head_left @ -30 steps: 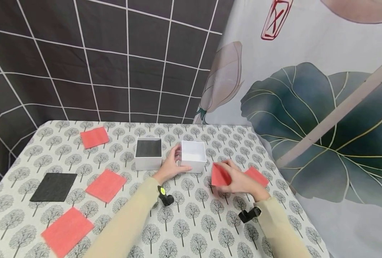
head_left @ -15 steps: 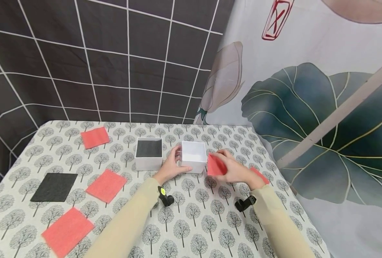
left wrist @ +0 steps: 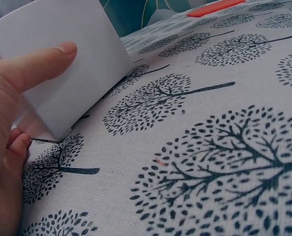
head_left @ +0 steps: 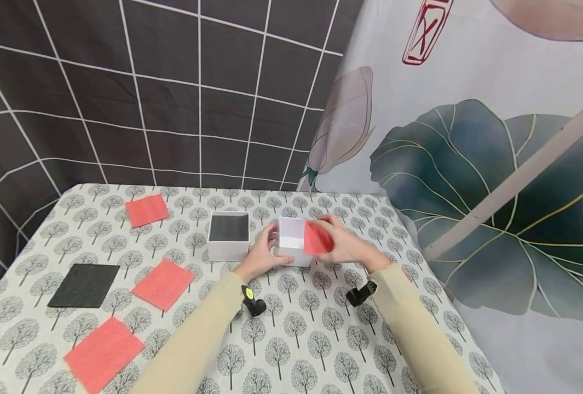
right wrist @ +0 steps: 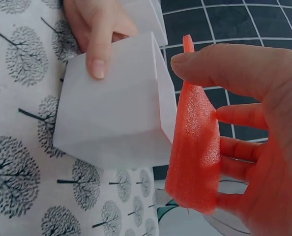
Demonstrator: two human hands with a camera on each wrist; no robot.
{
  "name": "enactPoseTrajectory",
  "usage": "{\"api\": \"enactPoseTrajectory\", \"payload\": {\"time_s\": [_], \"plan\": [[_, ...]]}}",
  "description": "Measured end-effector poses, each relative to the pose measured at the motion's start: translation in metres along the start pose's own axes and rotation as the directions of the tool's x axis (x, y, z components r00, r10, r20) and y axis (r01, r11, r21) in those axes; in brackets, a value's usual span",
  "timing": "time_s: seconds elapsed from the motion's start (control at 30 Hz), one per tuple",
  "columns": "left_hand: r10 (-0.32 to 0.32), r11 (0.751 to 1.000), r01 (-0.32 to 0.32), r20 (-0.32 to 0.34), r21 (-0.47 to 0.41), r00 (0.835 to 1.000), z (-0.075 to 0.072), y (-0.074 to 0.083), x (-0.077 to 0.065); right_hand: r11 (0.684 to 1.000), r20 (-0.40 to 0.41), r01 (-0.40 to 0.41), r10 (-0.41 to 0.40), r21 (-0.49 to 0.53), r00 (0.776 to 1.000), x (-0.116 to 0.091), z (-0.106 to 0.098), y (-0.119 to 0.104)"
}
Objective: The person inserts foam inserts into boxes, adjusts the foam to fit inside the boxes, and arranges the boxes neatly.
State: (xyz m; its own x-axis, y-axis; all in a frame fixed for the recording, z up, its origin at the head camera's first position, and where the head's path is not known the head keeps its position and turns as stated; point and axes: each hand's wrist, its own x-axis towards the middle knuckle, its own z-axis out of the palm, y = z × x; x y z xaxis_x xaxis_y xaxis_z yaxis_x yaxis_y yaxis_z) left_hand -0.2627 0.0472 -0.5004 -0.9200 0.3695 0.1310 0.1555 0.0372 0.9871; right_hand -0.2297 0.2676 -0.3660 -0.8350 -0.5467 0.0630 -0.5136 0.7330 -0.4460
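Note:
My left hand grips an open-topped white box from its left side, the thumb lying flat on the front wall. In the left wrist view that thumb presses the white wall. A red felt square is pinched, slightly bent, between the thumb and fingers of my right hand. It overlaps the box's right side in the head view. Seen from the right wrist, the red felt stands nearly edge-on beside the box's opening. The white interior shows on the left part of the box.
Left of the held box stands another white box with black felt in it. Red squares and a black square lie on the tree-print cloth at the left. One red piece lies at the right, mostly hidden by my right arm.
My right hand has carried the red felt square leftward and up, from the cloth right of the box to over its right rim. My left hand stays on the box.

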Motion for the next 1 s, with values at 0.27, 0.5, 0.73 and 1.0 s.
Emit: {"api": "enactPoseTrajectory", "payload": {"time_s": [0.27,0.5,0.73,1.0], "plan": [[-0.011,1.0,0.011,0.016,-0.01,1.0,0.0,0.003,-0.002,1.0,0.032,-0.014,0.014,-0.012,0.999,0.022,0.003,-0.001],[-0.024,1.0,0.024,0.019,-0.005,1.0,-0.001,0.005,-0.002,0.999,0.076,-0.039,0.04,-0.013,0.996,0.041,0.006,-0.003],[-0.022,1.0,0.022,0.002,0.015,1.0,-0.003,0.002,0.0,0.998,0.137,-0.061,0.062,-0.01,0.989,0.056,0.01,-0.006],[-0.02,1.0,0.02,0.014,-0.012,1.0,-0.001,0.004,-0.002,0.999,0.171,-0.04,0.044,-0.029,0.984,0.062,0.016,-0.005]]}}
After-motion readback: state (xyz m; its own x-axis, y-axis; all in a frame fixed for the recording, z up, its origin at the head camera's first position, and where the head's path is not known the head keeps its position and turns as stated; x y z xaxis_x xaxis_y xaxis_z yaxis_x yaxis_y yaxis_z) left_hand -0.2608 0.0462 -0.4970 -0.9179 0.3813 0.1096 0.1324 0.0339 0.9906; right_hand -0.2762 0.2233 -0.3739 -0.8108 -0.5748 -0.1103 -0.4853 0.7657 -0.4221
